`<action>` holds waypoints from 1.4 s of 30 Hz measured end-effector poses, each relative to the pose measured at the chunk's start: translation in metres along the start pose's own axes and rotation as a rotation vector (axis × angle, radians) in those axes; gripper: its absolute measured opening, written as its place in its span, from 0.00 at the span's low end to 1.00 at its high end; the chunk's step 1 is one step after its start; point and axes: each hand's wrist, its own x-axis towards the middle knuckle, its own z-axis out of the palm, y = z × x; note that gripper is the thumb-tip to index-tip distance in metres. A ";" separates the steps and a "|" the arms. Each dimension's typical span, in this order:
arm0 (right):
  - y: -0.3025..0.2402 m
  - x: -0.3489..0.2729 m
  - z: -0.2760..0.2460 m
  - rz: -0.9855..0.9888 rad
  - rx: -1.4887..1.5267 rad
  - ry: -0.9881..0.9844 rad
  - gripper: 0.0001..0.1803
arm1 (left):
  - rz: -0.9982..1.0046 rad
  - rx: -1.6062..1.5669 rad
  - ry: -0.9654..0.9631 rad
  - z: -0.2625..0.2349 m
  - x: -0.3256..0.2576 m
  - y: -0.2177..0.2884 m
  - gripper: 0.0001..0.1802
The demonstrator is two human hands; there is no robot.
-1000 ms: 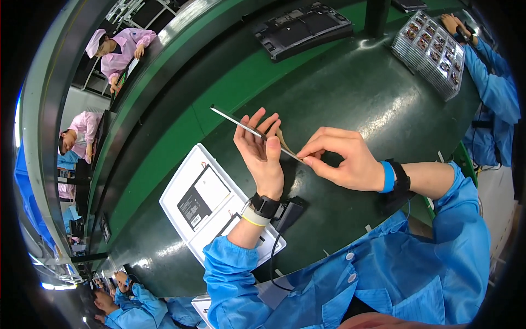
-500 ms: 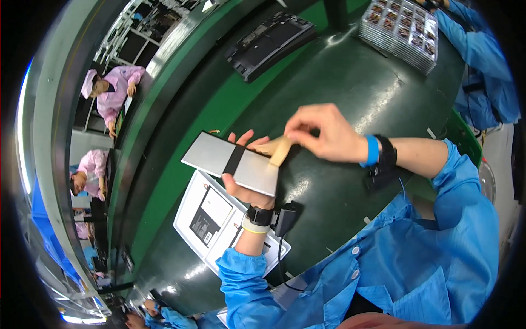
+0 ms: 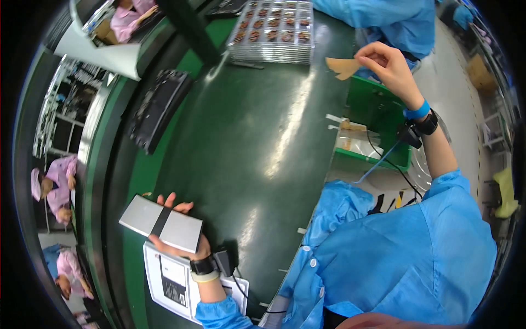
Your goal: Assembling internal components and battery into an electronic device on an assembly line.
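My left hand (image 3: 174, 248) holds a flat grey metal panel (image 3: 160, 223) with a dark strip across it, low at the left above a white sheet (image 3: 174, 283) on the green bench. My right hand (image 3: 386, 64) is raised far to the upper right, pinching a tan piece of film (image 3: 341, 67) between the fingers over a green bin (image 3: 378, 126). A blue band and dark wrist strap with a cord sit on the right wrist.
A tray of small parts (image 3: 272, 28) stands at the back of the dark green bench (image 3: 263, 137). A black slotted tray (image 3: 156, 109) lies at the left. A person in blue sits beyond the tray; people in pink work at the left.
My right hand pulled the tan film off the panel and swung it up and right over the bin. My left hand lowered the panel toward the white sheet.
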 end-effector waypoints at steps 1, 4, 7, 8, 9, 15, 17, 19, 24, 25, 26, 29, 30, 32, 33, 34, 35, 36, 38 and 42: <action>0.012 -0.012 -0.017 0.057 -0.084 0.019 0.09 | -0.007 0.001 -0.004 0.000 0.000 0.000 0.52; 0.041 -0.038 -0.048 0.205 -0.299 -0.050 0.09 | 0.001 0.005 -0.042 0.004 0.001 -0.007 0.51; 0.084 -0.061 -0.050 0.234 -0.472 -0.258 0.10 | 0.004 0.052 -0.002 0.011 0.001 -0.006 0.49; 0.093 -0.063 -0.048 0.228 -0.558 -0.332 0.10 | 0.008 0.058 -0.009 0.013 0.001 -0.006 0.49; 0.102 -0.064 -0.044 0.175 -0.622 -0.296 0.10 | 0.019 0.069 -0.015 0.013 0.003 -0.008 0.49; 0.003 -0.016 -0.019 0.076 -0.196 -0.308 0.11 | 0.071 0.250 -0.076 0.014 0.005 0.001 0.49; -0.034 0.004 -0.001 0.020 -0.018 -0.440 0.12 | 0.020 0.352 -0.123 0.019 0.005 0.006 0.52; -0.065 0.019 0.024 -0.084 0.180 -0.542 0.13 | -0.048 0.463 -0.231 0.029 0.004 0.012 0.53; -0.141 0.055 0.117 -0.132 0.524 -0.891 0.17 | 0.043 1.224 -0.561 0.058 0.009 0.064 0.50; -0.148 0.060 0.139 -0.156 0.541 -0.904 0.18 | 0.027 1.280 -0.564 0.068 0.011 0.072 0.52; -0.154 0.067 0.162 -0.184 0.565 -0.919 0.20 | 0.089 1.316 -0.561 0.075 0.013 0.079 0.52; -0.172 0.093 0.217 -0.282 0.617 -0.953 0.14 | 0.152 1.400 -0.557 0.087 0.028 0.090 0.55; -0.175 0.102 0.229 -0.394 0.586 -0.859 0.11 | 0.178 1.434 -0.522 0.089 0.032 0.094 0.55; -0.184 0.124 0.254 -0.455 0.665 -0.818 0.10 | 0.282 1.461 -0.473 0.089 0.047 0.100 0.54; -0.190 0.134 0.257 -0.349 0.660 -0.909 0.12 | 0.295 1.521 -0.431 0.088 0.054 0.104 0.55; -0.192 0.142 0.265 -0.290 0.712 -0.945 0.12 | 0.329 1.572 -0.412 0.085 0.064 0.104 0.55; -0.194 0.151 0.274 -0.358 0.694 -0.903 0.13 | 0.360 1.605 -0.394 0.083 0.073 0.103 0.55; -0.196 0.158 0.283 -0.422 0.673 -0.858 0.14 | 0.392 1.636 -0.378 0.082 0.082 0.102 0.55; -0.208 0.168 0.294 -0.420 0.646 -0.732 0.11 | 0.421 1.691 -0.335 0.080 0.101 0.100 0.59; -0.208 0.209 0.305 -0.384 0.555 -0.359 0.10 | 0.622 1.734 -0.081 0.067 0.150 0.074 0.60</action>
